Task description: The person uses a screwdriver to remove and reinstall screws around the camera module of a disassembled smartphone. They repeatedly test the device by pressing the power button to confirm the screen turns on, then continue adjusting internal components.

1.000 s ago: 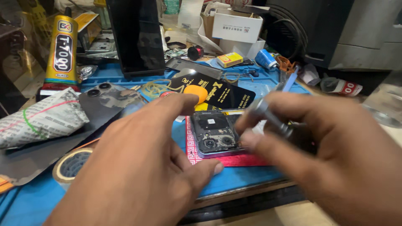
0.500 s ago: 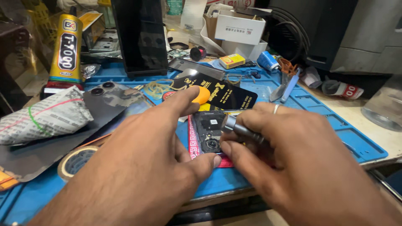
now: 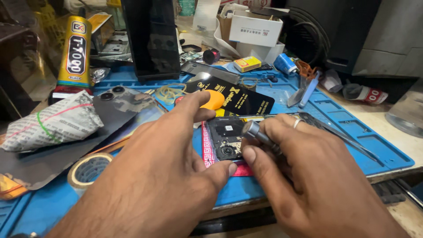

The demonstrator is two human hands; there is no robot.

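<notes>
Opened black phone body [image 3: 227,136] with its back cover off lies at the centre of the frame on the blue silicone work mat [image 3: 352,132], on a red patterned pad [image 3: 206,147]. Its long axis runs left to right, slightly tilted, with the round camera end toward the left by my thumb; the right end is hidden under my hand.

Going from the left edge: a wad of newspaper bound with a green rubber band [image 3: 48,125] sits at mid-left, and above it in the upper left stands a yellow glue tube with a black oval label [image 3: 75,55]. Below the newspaper, a roll of clear tape [image 3: 87,169] lies flat on the mat. A grey phone back panel with two camera holes [image 3: 119,101] lies just right of the tube.

My left hand [image 3: 163,176] is spread open, the forefinger stretched toward an orange round plastic pick [image 3: 213,100] and the thumb tip pressing at the phone's lower left edge.

My right hand [image 3: 304,172], a ring on one finger, is closed around a metal-handled screwdriver [image 3: 255,131], whose rounded end points up and left over the phone.

Behind, at top centre, a white cardboard box [image 3: 255,28] stands, with a small yellow packet [image 3: 247,64] in front of it.
</notes>
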